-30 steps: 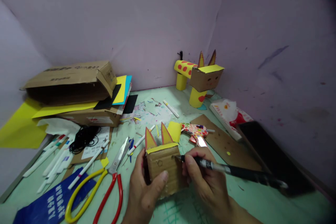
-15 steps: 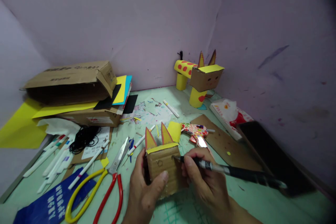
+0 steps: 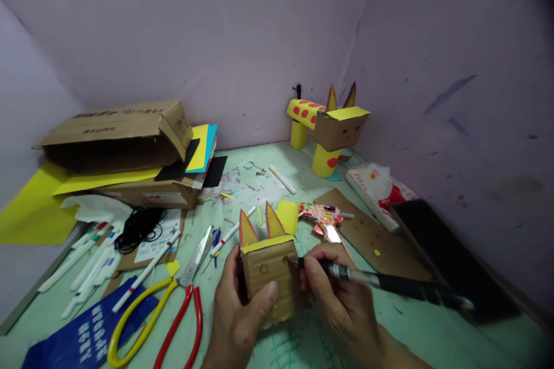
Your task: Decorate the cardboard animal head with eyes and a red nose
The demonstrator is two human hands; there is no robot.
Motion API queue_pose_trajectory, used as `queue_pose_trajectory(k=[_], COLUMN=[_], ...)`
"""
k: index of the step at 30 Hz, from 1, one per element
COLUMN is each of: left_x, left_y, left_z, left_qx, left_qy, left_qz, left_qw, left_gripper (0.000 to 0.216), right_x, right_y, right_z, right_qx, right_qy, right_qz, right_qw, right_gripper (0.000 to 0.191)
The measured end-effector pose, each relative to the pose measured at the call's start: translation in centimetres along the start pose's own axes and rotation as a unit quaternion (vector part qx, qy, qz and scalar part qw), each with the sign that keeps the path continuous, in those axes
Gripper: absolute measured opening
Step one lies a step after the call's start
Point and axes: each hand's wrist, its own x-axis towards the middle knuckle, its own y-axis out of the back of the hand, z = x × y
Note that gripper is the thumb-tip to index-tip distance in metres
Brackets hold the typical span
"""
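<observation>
While the left hand (image 3: 240, 314) grips the cardboard box (image 3: 269, 282) near the table's front edge, thumb on its face, the right hand (image 3: 335, 294) pinches a black pen (image 3: 381, 281), tip touching the box's upper right. Scissors (image 3: 173, 305) lie left.

Scissors (image 3: 173, 305) crowd left (mat (image 3: 433, 334) rightward open).
</observation>
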Motion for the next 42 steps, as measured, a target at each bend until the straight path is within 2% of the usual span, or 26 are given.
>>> queue_pose_trajectory(k=[14, 21, 42], left_x=[-0.07, -0.13, -0.06], left_y=[-0.09, -0.17, 0.14], left_z=[0.07, 0.27, 0.05], left_qx=[-0.001, -0.003, 0.005], left_qy=[0.004, -0.006, -0.008], left_qz=[0.012, 0.006, -0.009], left_qw=[1.000, 1.000, 1.000], left_gripper=[0.084, 0.081, 0.080], right_x=[0.18, -0.25, -0.18], right_y=[0.05, 0.08, 0.04], right_z=[-0.28, -0.03, 0.06], right_qx=[-0.004, 0.009, 0.017], right_qy=[0.025, -0.002, -0.005], right_qz=[-0.014, -0.007, -0.008], right_qw=[1.000, 1.000, 1.000], right_gripper=[0.010, 0.009, 0.008])
